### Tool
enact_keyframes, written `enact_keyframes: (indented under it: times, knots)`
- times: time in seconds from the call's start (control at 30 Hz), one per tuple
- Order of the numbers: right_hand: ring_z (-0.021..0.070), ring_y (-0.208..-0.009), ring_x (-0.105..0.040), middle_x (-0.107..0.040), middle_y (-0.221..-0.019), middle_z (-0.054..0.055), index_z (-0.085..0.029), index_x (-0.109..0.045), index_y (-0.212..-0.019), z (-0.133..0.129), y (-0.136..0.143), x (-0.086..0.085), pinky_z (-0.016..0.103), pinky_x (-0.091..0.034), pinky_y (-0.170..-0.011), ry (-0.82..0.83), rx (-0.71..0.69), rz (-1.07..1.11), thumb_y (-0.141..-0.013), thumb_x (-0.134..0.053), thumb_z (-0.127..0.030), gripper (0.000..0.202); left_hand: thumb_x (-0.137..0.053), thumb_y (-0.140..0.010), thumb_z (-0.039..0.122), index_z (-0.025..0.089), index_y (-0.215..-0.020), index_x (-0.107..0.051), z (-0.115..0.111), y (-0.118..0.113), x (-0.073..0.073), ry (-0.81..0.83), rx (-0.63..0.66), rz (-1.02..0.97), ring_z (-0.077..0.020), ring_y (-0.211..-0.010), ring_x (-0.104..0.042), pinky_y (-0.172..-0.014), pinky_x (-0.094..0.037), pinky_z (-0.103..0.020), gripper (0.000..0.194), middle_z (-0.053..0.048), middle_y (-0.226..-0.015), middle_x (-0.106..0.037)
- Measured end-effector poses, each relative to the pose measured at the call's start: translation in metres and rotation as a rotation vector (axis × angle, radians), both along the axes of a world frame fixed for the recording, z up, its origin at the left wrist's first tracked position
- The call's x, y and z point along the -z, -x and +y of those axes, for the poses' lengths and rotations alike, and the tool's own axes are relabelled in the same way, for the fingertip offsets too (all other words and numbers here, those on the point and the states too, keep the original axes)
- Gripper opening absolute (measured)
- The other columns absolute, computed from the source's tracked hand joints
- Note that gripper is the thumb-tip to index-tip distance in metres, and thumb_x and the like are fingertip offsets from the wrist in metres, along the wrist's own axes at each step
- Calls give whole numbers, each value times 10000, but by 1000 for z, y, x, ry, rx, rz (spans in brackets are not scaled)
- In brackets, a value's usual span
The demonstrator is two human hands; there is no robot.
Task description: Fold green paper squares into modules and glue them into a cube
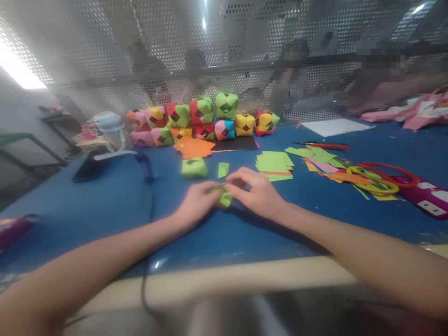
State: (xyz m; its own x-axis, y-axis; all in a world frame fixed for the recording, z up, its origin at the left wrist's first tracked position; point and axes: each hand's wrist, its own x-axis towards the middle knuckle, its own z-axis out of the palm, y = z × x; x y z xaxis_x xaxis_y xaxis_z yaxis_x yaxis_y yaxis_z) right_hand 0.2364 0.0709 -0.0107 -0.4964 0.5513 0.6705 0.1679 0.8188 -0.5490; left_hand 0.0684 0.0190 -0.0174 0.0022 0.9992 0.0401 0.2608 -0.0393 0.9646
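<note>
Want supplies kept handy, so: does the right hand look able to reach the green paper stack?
Probably yes: the green paper stack lies close beyond the right hand, with nothing seen between, though that hand is at a folded green piece.

At six o'clock, just below centre, the folded green piece (226, 200) is matt paper with creased faces. The square sheets (275, 162) at three o'clock and the orange cut-outs (193, 147) at ten are flat, matt paper too; the cubes (226, 106) towards twelve are of folded paper. Farther out at three, the yellow loop (387, 188) looks like smooth plastic. The dark slab (86, 171) at nine looks smooth. The blue tabletop (115, 200) is smooth with slight gloss. High at twelve, the perforated panel (241, 28) looks like metal, dully shiny.
</note>
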Motion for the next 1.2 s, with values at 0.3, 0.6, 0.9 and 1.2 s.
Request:
enact_keyframes:
  times: [0.3,0.6,0.9,1.2]
  knots:
    - [115,-636,-556,-610,-668,16,-168,-624,-688,2,0,2,240,-426,-589,-39,-29,-25,-846,-547,-168,176,-560,-815,364,145,-849,-667,-3,-2,-3,-30,44,93,-172,-689,-669,-690,-541,-305,246,-34,-782,-687]
    - [151,-722,-582,-644,-758,40,-168,-662,-756,15,-4,-3,282,-456,-679,214,30,-88,-886,-478,-346,287,-574,-803,332,144,-834,-655,0,-1,0,-29,-33,36,-163,-593,-655,-641,-545,-310,207,-19,-681,-675]
    - [269,-1278,-436,-514,-1356,145,-202,-531,-1283,49,17,17,490,-327,-1030,112,121,-569,-927,-417,-362,406,-590,-772,307,133,-834,-653,6,-2,4,-8,-77,-94,-171,-633,-662,-646,-552,-315,196,-41,-719,-685]
    - [207,-978,-632,-702,-1069,83,-175,-694,-1000,47,0,5,402,-467,-891,336,113,-79,-875,-466,-275,279,-598,-766,203,120,-864,-603,7,-1,4,-26,-211,-318,-139,-612,-652,-692,-573,-332,129,-31,-720,-657]
